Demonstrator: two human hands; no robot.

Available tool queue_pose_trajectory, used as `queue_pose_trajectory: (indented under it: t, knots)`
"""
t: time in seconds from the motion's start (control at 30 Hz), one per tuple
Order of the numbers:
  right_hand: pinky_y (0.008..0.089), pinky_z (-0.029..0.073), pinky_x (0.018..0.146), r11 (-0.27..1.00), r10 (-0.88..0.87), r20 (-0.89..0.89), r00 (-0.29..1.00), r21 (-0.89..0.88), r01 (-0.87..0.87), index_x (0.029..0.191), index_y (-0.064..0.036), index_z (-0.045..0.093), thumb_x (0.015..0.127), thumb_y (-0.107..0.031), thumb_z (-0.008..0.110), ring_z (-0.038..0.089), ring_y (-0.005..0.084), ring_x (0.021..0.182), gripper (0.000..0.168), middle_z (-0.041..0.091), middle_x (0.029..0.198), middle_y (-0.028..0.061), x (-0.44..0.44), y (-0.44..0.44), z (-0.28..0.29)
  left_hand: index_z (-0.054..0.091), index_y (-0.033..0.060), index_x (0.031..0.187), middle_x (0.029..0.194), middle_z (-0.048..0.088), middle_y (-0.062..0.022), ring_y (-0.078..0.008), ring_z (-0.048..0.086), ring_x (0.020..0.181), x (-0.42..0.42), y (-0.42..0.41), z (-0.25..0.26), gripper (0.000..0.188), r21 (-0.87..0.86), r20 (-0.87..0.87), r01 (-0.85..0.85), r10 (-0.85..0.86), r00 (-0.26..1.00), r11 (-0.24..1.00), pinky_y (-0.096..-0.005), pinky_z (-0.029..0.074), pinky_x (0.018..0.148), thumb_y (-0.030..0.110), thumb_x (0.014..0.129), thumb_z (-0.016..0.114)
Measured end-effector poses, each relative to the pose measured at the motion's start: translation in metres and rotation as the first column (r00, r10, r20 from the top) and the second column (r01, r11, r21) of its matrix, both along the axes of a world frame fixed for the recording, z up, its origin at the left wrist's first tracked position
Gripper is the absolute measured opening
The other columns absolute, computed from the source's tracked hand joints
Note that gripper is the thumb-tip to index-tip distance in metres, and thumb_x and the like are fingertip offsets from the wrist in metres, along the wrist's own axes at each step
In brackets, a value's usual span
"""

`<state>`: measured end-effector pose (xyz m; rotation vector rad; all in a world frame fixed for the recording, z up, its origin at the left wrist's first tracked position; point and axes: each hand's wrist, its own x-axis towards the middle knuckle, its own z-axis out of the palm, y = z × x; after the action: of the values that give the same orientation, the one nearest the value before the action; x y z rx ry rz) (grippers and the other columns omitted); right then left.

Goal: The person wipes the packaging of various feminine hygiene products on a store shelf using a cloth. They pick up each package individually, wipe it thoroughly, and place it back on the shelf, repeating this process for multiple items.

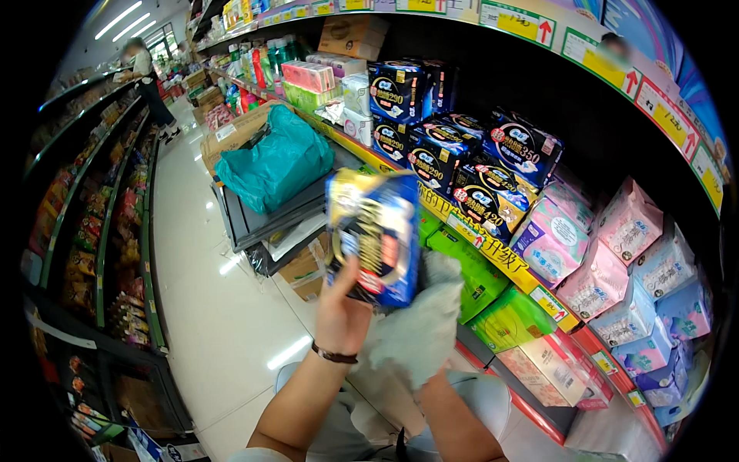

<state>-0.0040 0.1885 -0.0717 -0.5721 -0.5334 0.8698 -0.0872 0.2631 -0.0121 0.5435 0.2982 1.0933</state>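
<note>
My left hand (344, 317) grips the lower edge of a dark blue and gold pack of sanitary pads (372, 239), held upright and slightly blurred. Beside it, a grey-green cloth (421, 320) hangs over my right hand, whose fingers it hides; the wrist shows below. Past the held pack, dark packs of sanitary pads (437, 161) are stacked on the shelf. Pink and light blue pad packs (594, 277) stand farther right on the same shelf.
A yellow shelf-edge strip (502, 248) runs before the packs, with green tissue packs (470, 277) below. A teal plastic bag (280, 159) lies on stacked dark panels by a cardboard box (234, 136). Across the tiled aisle (231, 323) are snack shelves (98, 202); a person (151, 86) stands far off.
</note>
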Motion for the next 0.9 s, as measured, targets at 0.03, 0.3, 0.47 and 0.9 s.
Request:
queue_pose_trajectory:
  t: [0.03,0.3,0.47,0.9]
  knots:
    - [0.0381,0.047,0.091,0.985,0.092,-0.213,0.973,0.160,-0.058,0.119,-0.004,0.050,0.096,-0.027,0.043,0.058,0.0256,0.102,0.033,0.058,0.113,0.0123,0.010,0.001,0.012,0.034,0.0021,0.139,0.135,0.047,-0.0097,-0.0213,0.049,0.121,0.004,-0.007,-0.003,0.059,0.097,-0.087,-0.007,0.016,0.996,0.995,-0.0352,0.041,0.100,0.006,0.087,0.061]
    - [0.0338,0.047,0.089,0.981,-0.192,-0.138,0.972,-0.065,0.184,0.116,0.002,0.056,0.100,-0.030,0.041,0.058,0.0186,0.096,0.039,0.061,0.107,0.0110,0.057,-0.009,0.054,0.033,-0.0002,0.136,0.135,0.043,-0.0135,-0.0207,0.048,0.120,0.008,-0.034,0.009,0.095,0.447,-0.457,0.234,-0.004,0.889,0.864,-0.0355,0.042,0.098,0.013,0.061,0.089]
    - [0.0394,0.046,0.095,0.999,-0.048,-0.301,0.952,-0.014,0.046,0.124,0.000,0.050,0.100,-0.044,0.035,0.057,0.0275,0.107,0.052,0.057,0.120,0.0161,0.046,-0.010,0.059,0.051,-0.0036,0.116,0.102,0.062,-0.0097,-0.0158,0.063,0.087,0.024,-0.050,0.011,0.060,0.342,-0.436,0.052,0.109,0.894,0.938,-0.0272,0.053,0.076,0.003,0.066,0.083]
    - [0.0415,0.048,0.093,0.964,0.114,-0.405,0.907,-0.175,-0.199,0.130,-0.006,0.046,0.098,-0.041,0.041,0.058,0.0292,0.108,0.048,0.055,0.125,0.0144,0.007,-0.013,0.016,0.045,-0.0052,0.120,0.112,0.058,-0.0121,-0.0185,0.059,0.098,0.044,-0.070,-0.010,0.059,0.515,-0.371,-0.221,0.447,0.814,0.828,-0.0314,0.047,0.088,-0.004,0.070,0.076]
